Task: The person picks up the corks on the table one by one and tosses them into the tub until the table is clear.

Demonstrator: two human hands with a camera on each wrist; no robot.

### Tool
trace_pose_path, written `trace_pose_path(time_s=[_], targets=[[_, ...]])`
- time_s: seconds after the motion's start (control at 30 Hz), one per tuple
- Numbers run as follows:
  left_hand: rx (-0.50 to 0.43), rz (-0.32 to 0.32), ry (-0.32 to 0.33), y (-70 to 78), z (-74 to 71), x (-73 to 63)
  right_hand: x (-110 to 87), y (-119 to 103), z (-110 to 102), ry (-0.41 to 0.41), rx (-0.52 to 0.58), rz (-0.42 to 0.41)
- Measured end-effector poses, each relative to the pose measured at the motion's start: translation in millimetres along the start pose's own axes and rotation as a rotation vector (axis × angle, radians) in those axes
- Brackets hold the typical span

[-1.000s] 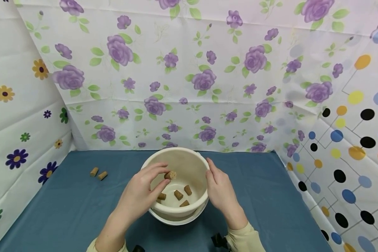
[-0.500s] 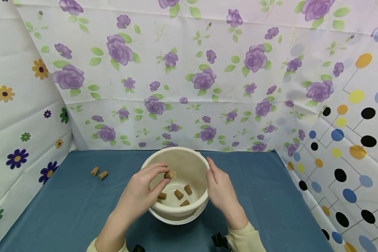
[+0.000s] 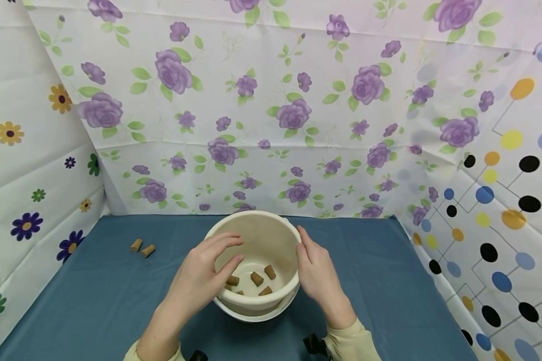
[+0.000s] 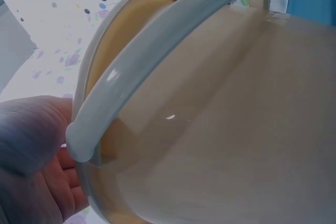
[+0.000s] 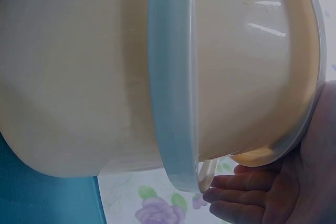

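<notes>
A cream plastic bucket point(image 3: 262, 235) stands in the middle of the table, its mouth tilted toward me. My right hand point(image 3: 318, 268) grips the right side of its rim. Over the left part of the mouth is my left hand point(image 3: 200, 273), thumb and fingertips apart with nothing between them. Several cork stoppers point(image 3: 256, 279) lie on the bucket's floor, some partly hidden by the left hand and the near rim. The bucket's pale handle point(image 4: 142, 59) hangs down on the near side, crossing both wrist views.
Two more corks, one point(image 3: 136, 245) beside another point(image 3: 148, 250), lie on the blue tablecloth point(image 3: 117, 296) at the back left. Flowered sheeting point(image 3: 262, 100) rises behind the table, with patterned sheets on both sides.
The cork pinched in my left hand has been let go and dropped into the bucket. The left fingertips have parted slightly. My right hand and the bucket stay put.
</notes>
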State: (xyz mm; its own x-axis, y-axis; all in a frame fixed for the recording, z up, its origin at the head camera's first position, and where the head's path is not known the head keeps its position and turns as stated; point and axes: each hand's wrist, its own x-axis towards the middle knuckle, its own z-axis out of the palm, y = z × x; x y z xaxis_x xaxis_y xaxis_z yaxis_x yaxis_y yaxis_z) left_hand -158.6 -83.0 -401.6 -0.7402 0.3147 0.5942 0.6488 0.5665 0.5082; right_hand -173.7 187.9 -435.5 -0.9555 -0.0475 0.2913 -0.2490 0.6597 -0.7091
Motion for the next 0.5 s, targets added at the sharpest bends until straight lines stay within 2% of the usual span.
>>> trace_pose_path(time_s=[0.5], targets=[[-0.011, 0.013, 0.011, -0.7, -0.5, -0.3, -0.5, -0.8, -1.5, -0.006, 0.003, 0.001]])
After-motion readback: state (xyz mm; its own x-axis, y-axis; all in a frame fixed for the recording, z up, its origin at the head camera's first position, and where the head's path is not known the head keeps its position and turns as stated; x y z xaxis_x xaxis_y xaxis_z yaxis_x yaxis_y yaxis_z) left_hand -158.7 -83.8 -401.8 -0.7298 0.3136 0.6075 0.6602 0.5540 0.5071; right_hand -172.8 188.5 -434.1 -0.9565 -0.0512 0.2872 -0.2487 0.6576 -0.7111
